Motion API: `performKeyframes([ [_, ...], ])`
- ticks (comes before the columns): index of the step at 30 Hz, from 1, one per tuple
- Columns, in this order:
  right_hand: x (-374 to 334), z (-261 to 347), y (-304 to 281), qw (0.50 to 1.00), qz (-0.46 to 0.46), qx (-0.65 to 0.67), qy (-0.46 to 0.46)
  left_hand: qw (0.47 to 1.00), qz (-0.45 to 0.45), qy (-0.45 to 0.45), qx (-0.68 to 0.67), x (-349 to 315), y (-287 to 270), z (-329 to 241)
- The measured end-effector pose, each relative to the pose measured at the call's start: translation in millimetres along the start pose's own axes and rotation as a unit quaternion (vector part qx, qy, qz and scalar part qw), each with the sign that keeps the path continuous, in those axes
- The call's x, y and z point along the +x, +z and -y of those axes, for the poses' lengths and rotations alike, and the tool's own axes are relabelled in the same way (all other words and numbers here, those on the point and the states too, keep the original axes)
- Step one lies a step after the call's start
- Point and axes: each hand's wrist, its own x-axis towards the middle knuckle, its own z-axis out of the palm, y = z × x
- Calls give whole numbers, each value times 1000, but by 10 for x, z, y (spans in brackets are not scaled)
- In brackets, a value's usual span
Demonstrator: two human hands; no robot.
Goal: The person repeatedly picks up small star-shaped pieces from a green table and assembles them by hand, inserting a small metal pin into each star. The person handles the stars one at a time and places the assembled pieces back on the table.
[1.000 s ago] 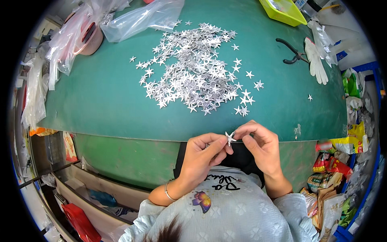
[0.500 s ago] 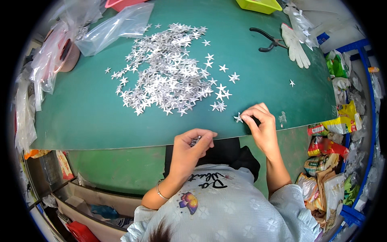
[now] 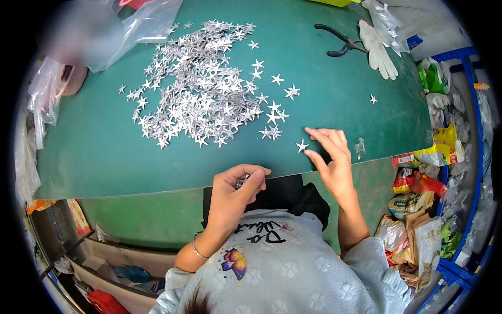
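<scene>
Over the table's near edge, my left hand [image 3: 234, 192] is curled closed around small silver pieces [image 3: 241, 181]; only a glint of them shows, and they look like the stars on the table. To its right, my right hand [image 3: 336, 166] has its thumb and fingers apart. Between them a single silver starfish-shaped piece [image 3: 301, 145] lies on the green tabletop, close to the thumb tip. A large heap of such silver starfish pieces [image 3: 201, 97] spreads over the middle left, with several strays along its right side.
Black-handled pliers [image 3: 340, 41] and a white glove [image 3: 377, 49] lie at the far right, with one lone star [image 3: 373, 99] nearer. Clear plastic bags [image 3: 149, 23] cover the far left corner. Colourful packages [image 3: 413, 180] sit beside a blue rack [image 3: 473, 104]; an open drawer [image 3: 117, 256] is lower left.
My right thumb and fingers have spread, letting go of the star, which now lies on the table. My left hand stays closed. The whole view has shifted a little.
</scene>
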Motion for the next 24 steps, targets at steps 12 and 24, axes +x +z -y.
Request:
performKeyframes([
  [12, -46, -106, 86, 992, 11, 126, 29, 1000, 16, -4, -3, 22, -111, 61],
  [24, -198, 358, 240, 824, 83, 533, 172, 996, 43, 74, 18, 11, 22, 29],
])
